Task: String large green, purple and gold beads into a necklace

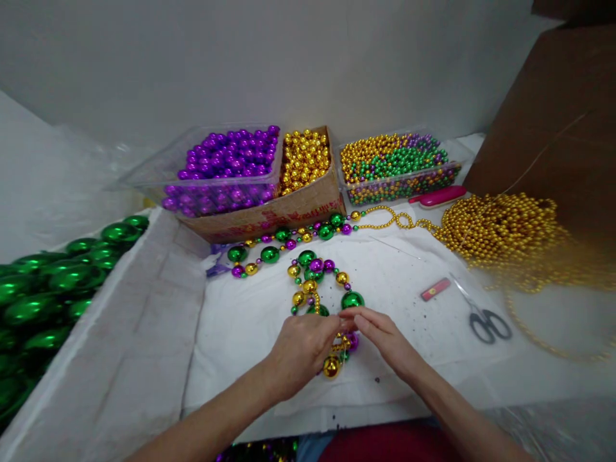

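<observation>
A bead necklace (309, 287) of green, gold and purple balls lies bunched on the white cloth, partly under my hands. My left hand (305, 343) is closed, its fingertips pinching the necklace near its front end. From the other side my right hand (385, 333) meets it, thumb and fingers pressed together at the same spot. What lies exactly between the fingertips is hidden. A pale thread end (343, 359) hangs below them, beside a large gold ball (332, 367). Behind, a second bead string (291, 244) runs toward a heap of gold bead chain (495, 228).
Along the wall stand a plastic tub of purple balls (231, 154), a cardboard box of gold balls (269, 218) and a tub of small mixed beads (399, 160). Scissors (488, 324), a red lighter-like piece (436, 289) and a pink-handled tool (443, 196) lie right. Large green balls (62, 276) fill a bin left.
</observation>
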`<state>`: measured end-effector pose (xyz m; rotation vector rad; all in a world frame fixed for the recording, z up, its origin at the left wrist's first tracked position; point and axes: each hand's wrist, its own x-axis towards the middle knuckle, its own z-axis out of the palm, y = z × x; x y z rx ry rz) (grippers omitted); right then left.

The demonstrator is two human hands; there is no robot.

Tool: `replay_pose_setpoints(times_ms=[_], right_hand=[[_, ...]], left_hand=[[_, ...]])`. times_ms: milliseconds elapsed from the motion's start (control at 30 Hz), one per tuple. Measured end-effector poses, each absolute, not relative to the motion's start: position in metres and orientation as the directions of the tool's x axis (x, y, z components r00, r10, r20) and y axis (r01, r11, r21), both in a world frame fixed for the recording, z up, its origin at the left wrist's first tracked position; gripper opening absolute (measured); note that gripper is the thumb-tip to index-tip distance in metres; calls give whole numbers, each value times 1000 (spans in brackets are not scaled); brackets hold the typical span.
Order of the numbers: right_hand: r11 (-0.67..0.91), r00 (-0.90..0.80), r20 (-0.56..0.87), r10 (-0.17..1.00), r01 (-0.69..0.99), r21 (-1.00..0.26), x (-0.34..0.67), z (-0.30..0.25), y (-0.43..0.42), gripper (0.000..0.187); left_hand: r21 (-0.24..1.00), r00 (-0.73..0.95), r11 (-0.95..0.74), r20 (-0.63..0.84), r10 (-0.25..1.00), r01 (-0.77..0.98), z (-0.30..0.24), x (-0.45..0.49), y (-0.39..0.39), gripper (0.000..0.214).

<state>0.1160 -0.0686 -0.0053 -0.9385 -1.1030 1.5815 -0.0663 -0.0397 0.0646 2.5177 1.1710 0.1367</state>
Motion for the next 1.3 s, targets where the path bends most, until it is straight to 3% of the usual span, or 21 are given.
replay_pose_setpoints(times_ms=[133, 367, 500, 600, 733, 867, 967, 1100, 1200, 1300], right_hand=[[-265, -267, -179, 947, -334, -904, 97, -21, -81, 33], [-395, -261, -302, 917, -487, -779, 101, -25, -93, 18], [-482, -335, -347, 876, -601, -638, 111, -27, -96, 19], [-529, -378, -372, 848, -642, -555, 108, -35, -101, 23], [-589, -444, -388, 807, -640, -493, 97, -45, -107, 27], [-618, -487, -381, 786, -628, -473, 90, -46, -105, 27], [-616, -500, -360, 788, -637, -464, 89, -39, -104, 25], [-588, -506, -303, 808, -666, -459, 91, -13, -105, 19], [-545, -503, -225, 834, -692, -473, 99, 11, -104, 16], [-478, -447, -198, 872, -693, -540, 111, 21, -104, 20]], left_hand=[[380, 630, -584, 7, 777, 717, 46, -69, -51, 25], [540, 554, -473, 14, 832, 697, 24, -81, -77, 23], [698, 347, -188, -92, 933, 691, 18, -86, -101, 18], [752, 233, 29, -241, 942, 659, 11, -89, -120, 20], [795, 277, 139, -361, 890, 590, 1, -97, -137, 27], [843, 215, 171, -317, 924, 510, 4, -113, -146, 23], [913, 203, 218, -299, 932, 344, 16, -118, -147, 24], [966, 211, 224, -194, 958, -129, 34, -103, -134, 23], [844, 204, 251, -172, 964, -474, 44, -81, -116, 24], [726, 259, 382, -282, 924, -572, 43, -64, -100, 23]])
